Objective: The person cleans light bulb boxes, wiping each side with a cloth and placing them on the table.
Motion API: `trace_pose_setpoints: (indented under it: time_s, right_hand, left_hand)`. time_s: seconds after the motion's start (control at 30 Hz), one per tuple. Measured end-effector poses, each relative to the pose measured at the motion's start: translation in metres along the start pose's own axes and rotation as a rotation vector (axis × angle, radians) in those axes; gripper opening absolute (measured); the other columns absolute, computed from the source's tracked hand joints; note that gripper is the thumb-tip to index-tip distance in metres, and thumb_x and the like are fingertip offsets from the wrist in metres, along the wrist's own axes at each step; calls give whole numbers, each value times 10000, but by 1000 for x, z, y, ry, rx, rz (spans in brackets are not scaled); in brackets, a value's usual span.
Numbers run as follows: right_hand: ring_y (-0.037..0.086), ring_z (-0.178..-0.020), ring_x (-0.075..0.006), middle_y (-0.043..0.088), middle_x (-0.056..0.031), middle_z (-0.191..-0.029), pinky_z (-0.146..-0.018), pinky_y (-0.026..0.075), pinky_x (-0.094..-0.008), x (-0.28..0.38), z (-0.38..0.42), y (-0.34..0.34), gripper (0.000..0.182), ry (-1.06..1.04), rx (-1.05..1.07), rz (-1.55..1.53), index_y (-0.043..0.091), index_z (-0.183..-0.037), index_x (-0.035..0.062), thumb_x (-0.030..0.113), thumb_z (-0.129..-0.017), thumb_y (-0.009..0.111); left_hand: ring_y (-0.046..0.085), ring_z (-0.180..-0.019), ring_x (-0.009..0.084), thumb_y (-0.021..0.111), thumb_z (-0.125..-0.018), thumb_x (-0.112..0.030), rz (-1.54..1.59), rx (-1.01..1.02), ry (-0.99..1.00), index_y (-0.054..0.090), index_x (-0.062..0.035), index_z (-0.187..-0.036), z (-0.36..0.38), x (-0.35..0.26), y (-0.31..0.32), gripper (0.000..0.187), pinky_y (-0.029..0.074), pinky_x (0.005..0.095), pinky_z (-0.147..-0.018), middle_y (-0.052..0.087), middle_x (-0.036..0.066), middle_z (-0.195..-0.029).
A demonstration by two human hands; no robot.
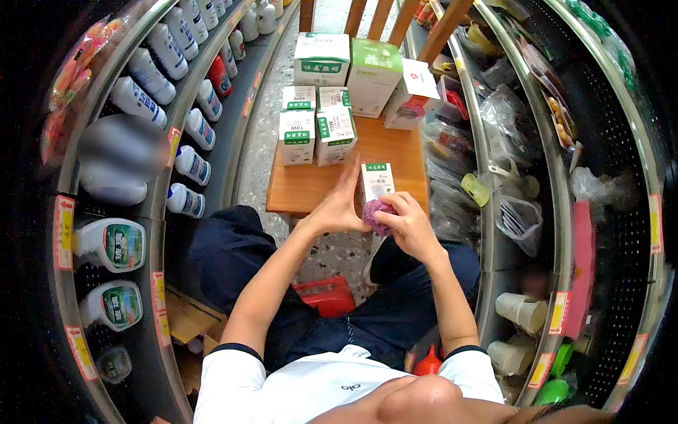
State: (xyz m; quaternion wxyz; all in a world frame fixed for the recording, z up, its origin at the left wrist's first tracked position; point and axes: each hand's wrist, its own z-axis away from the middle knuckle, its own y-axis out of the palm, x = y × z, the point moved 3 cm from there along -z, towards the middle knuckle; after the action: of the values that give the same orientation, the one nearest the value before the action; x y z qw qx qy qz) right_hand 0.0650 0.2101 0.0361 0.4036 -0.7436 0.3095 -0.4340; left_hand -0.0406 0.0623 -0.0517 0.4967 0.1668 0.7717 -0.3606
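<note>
A small white and green bulb box (377, 178) stands on the near part of the wooden stool (296, 189). My right hand (411, 225) is closed on a crumpled purple cloth (378, 216), pressed against the near end of that box. Along the box's left side, my left hand (337, 203) has its fingers stretched out and its thumb apart, near the cloth. Whether the left fingers touch the box is hard to see. Behind it stand several white and green boxes marked 10W (296, 134).
Farther back on the stool are a larger white box (321, 53), a green box (374, 74) and a white box with red print (412, 95). Shelves flank me, with bottles (192, 164) left and bagged goods (505, 113) right. A red seat (328, 297) shows beneath me.
</note>
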Motion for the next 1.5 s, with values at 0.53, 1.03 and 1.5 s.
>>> trace_pose_setpoints:
  time_s: [0.53,1.03,1.5]
  right_hand:
    - [592,-1075,-342,648,-131,-1149,-913,492,-446,-42,-61,17,224,96,-137,166,728,-979,85,105,-795,601]
    - [584,-1010,-330,623,-113,-1087,-891,499,-422,-12,-26,13,216,101,-89,99,717,-964,85,55,-772,623]
    - [564,-1075,-345,617,-141,-1116,-921,488,-407,-2,69,-16,347,267,26,48,698,-1020,44,-80,-701,637]
  left_hand:
    - [199,-1496,374,927,-549,-331,35,-12,-16,-119,-21,-1564,-1,-3,1,1489,216,444,-1217,149,273,-1602]
    - [137,-1511,384,927,-526,-351,113,-32,9,-148,-28,-1556,-1,-6,1,1524,220,443,-1214,51,276,-1624]
    - [200,-1489,400,916,-554,-381,-121,-56,-25,-89,11,-1560,3,-23,-8,1475,208,442,-1217,173,307,-1587]
